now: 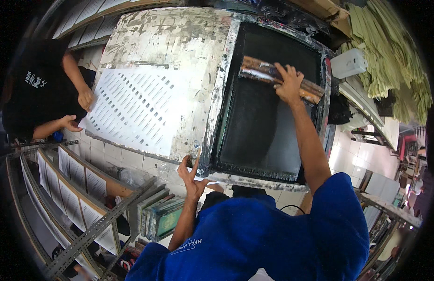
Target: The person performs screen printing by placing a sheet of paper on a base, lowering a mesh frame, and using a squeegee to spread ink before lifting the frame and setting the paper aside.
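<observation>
My right hand (290,84) is closed around a long wooden-handled squeegee (261,69). The squeegee lies slantwise across the upper part of a dark printing screen (268,126) in a paint-smeared frame (218,100). My left hand (193,178) is at the frame's near left corner, fingers spread, with a finger up against the corner. A small strip of white shows beside that hand; I cannot tell what it belongs to. Left of the screen, a co-worker's hands (86,99) hold the left edge of a white sheet (132,110) printed with rows of dark marks.
The ink-stained worktable (179,37) carries screen and sheet. A rack (81,201) of printed sheets stands at lower left, beside several stacked framed screens (163,218). A white plastic container (349,63) and hanging pale green strips (380,51) are at the right.
</observation>
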Tool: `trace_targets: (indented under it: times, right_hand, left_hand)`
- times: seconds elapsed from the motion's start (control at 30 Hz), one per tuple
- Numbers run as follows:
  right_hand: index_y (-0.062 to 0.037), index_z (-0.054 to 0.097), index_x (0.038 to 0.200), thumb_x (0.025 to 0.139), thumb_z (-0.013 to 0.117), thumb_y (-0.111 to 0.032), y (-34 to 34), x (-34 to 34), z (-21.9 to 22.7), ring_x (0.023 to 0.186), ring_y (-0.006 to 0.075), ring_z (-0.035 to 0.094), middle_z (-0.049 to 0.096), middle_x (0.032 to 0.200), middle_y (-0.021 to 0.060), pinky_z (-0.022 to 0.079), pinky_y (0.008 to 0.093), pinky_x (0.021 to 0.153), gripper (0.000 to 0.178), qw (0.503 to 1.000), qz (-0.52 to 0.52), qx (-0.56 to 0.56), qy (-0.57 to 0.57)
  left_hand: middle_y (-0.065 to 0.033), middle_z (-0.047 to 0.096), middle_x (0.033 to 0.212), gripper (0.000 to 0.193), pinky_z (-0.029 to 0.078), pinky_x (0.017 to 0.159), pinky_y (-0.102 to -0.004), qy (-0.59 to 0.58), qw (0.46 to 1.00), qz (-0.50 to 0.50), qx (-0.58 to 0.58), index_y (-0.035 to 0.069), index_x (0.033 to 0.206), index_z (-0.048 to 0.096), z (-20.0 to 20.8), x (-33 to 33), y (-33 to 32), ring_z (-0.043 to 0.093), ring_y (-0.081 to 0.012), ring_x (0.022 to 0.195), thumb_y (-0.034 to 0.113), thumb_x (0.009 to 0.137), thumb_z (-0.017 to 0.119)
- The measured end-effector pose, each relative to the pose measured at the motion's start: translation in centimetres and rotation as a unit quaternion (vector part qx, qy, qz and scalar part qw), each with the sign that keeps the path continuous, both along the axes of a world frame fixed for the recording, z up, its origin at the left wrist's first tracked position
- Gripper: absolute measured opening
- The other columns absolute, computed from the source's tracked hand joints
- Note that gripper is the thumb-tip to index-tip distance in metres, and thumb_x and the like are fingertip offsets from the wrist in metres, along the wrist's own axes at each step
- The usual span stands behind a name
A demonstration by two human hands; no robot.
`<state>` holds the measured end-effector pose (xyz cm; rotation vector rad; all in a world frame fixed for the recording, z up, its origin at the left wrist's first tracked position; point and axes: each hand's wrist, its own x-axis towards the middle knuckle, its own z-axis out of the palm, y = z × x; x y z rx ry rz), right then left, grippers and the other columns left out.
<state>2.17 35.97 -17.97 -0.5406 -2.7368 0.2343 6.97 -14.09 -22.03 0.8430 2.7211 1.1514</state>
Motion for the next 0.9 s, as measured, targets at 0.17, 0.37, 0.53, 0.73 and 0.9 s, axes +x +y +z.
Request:
trace_targets:
  times: [0.17,0.37,0.53,0.73,0.9]
  right_hand:
    - [-0.0208,0.052,0.141,0.059,0.067,-0.015,7.5,-6.1,-1.1,0.122,0.0349,0.048,0.054,0.128,0.0209,0.03,0.0534,0.102,0.084,0.999,-0.002,0.047,0.023]
    - [-0.0255,0.049,0.145,0.066,0.071,-0.018,14.3,-11.5,-1.0,0.127,0.039,0.049,0.05,0.139,0.0271,0.031,0.0546,0.1,0.083,0.998,0.008,0.055,0.03]
    - [-0.0259,0.058,0.137,0.074,0.078,-0.017,16.7,-14.0,2.6,0.106,0.0442,0.062,0.063,0.121,0.0255,0.047,0.0492,0.094,0.066,0.999,0.039,-0.003,0.014]
    - [-0.0282,0.061,0.133,0.083,0.068,-0.018,14.6,-11.8,1.7,0.089,0.0379,0.067,0.07,0.095,0.0178,0.052,0.0486,0.08,0.052,0.998,0.062,0.01,0.012]
    - [-0.0311,0.059,0.134,0.085,0.066,-0.018,8.3,-6.0,1.8,0.087,0.0371,0.067,0.069,0.095,0.0189,0.053,0.0467,0.078,0.051,0.998,0.034,0.044,-0.006]
  left_hand:
    - [-0.0231,0.037,0.149,0.09,0.031,0.108,-0.0499,-0.037,0.999,0.026,-0.008,0.014,0.134,0.063,0.7,0.2,0.2,0.038,-0.04,0.131,0.055,0.059,0.088]
    - [-0.0227,0.036,0.149,0.089,0.032,0.109,-0.0497,-0.059,0.998,0.029,-0.022,0.015,0.134,0.063,2.7,-0.1,0.7,0.038,-0.0403,0.132,0.044,0.056,0.093]
    - [-0.0219,0.04,0.146,0.084,0.031,0.108,-0.0506,-0.058,0.998,0.031,-0.005,0.014,0.133,0.063,3.2,0.2,0.8,0.039,-0.0402,0.131,0.042,0.058,0.091]
    - [-0.0154,0.056,0.127,0.09,0.035,0.104,-0.0456,-0.104,0.994,0.034,-0.01,0.01,0.132,0.063,3.8,0.1,0.8,0.048,-0.0337,0.121,0.033,0.051,0.094]
    - [-0.0104,0.058,0.111,0.095,0.038,0.097,-0.0395,-0.119,0.991,0.037,0.043,0.008,0.133,0.061,4.3,0.7,0.4,0.051,-0.0289,0.107,0.022,0.046,0.096]
